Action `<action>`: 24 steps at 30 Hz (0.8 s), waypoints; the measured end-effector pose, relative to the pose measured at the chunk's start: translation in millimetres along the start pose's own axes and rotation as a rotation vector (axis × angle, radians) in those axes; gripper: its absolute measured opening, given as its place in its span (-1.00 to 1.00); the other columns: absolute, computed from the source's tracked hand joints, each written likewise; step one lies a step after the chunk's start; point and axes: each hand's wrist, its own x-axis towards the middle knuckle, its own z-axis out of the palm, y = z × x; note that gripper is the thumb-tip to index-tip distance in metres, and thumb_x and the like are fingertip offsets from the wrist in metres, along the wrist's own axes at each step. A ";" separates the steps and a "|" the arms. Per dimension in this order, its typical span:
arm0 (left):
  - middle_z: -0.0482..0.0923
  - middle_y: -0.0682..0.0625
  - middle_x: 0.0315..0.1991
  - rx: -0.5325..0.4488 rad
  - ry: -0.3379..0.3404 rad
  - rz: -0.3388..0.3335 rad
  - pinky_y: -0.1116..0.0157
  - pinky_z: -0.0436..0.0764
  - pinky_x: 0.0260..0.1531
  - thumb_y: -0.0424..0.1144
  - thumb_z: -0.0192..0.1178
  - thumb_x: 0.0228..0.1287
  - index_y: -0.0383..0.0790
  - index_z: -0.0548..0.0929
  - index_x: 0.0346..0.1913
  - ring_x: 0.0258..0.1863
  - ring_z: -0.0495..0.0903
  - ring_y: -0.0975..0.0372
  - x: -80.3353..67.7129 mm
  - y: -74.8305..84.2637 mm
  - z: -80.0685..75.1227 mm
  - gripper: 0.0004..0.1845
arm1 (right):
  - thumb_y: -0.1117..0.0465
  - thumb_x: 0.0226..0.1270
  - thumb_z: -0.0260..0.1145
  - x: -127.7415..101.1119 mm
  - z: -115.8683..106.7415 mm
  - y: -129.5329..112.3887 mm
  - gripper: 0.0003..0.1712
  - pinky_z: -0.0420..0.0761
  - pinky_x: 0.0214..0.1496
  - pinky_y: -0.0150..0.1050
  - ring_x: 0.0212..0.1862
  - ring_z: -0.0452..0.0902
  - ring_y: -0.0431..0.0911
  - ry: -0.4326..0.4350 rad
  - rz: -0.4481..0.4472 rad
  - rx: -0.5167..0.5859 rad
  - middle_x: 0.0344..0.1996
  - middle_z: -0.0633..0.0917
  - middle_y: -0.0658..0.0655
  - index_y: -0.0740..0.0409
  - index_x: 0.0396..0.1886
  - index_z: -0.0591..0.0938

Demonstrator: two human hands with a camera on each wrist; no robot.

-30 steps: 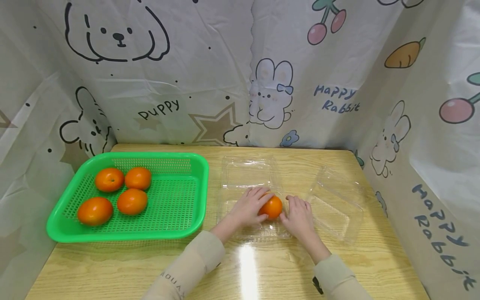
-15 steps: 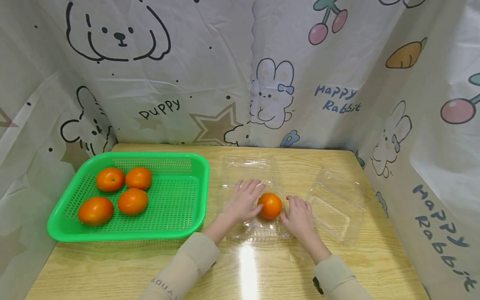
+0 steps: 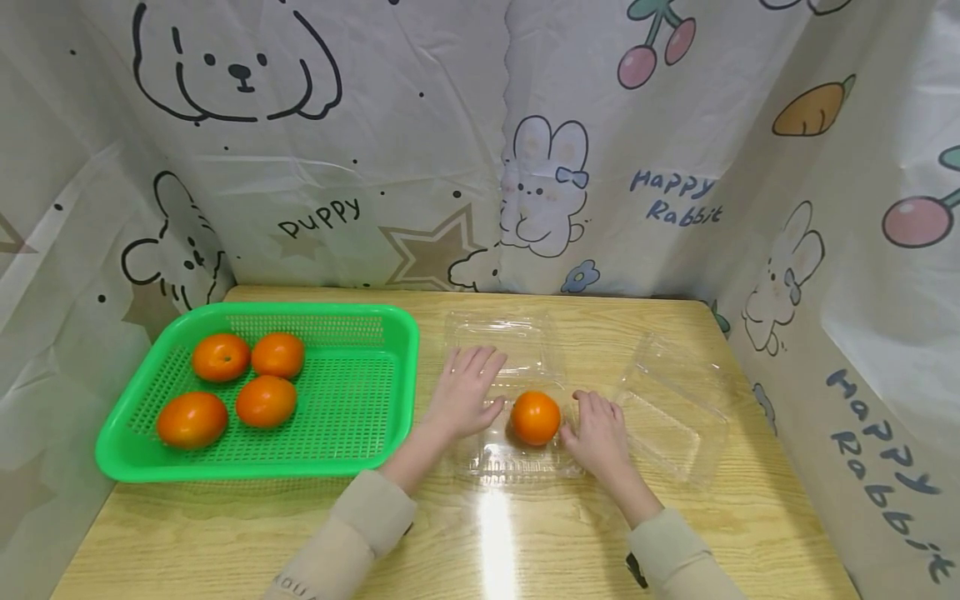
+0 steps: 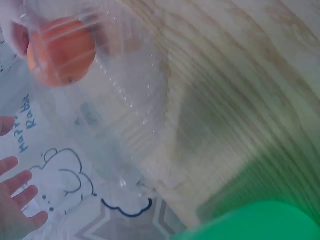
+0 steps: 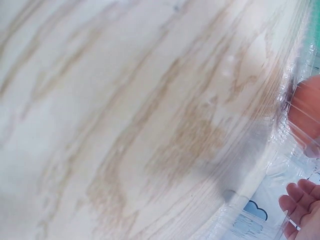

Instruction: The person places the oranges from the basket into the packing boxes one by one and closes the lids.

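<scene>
One orange rests in the front half of an open clear plastic clamshell box. To its left my left hand hovers over the box's left side, fingers spread and apart from the fruit. The left wrist view shows those spread fingers at lower left and the orange behind clear plastic. My right hand stays at the box's right edge, its bent fingers and thumb appearing to hold the rim. In the right wrist view, curled fingers of the right hand show near the plastic, partly cut off.
A green mesh basket with several oranges stands on the left of the wooden table. Another clear plastic container lies on the right. A printed curtain closes off the back and sides.
My left hand has let go of the orange and drawn back to the left. The orange has shifted slightly left in the box. My right hand has stayed in place.
</scene>
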 end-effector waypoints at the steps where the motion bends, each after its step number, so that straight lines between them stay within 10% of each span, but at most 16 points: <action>1: 0.31 -0.12 0.22 0.001 0.006 -0.006 -0.05 0.13 0.25 0.03 0.16 0.11 -0.16 0.31 0.25 0.22 0.26 0.04 -1.1 -1.9 -2.0 -0.35 | 0.08 0.03 0.21 0.1 -0.2 -0.2 -0.41 0.24 0.16 0.06 0.02 0.40 0.14 0.000 -0.001 0.000 -0.05 0.53 0.25 0.29 0.06 0.41; 24: 0.33 -0.17 0.18 -0.037 0.100 -0.140 -0.08 0.13 0.24 -0.03 0.18 0.10 -0.21 0.33 0.23 0.20 0.27 -0.01 -29.9 -48.1 -20.0 -0.37 | 0.12 0.02 0.25 -0.5 -0.5 -1.9 -0.43 0.27 0.13 0.05 -0.02 0.42 0.12 0.014 -0.001 -0.004 -0.12 0.54 0.24 0.29 0.04 0.42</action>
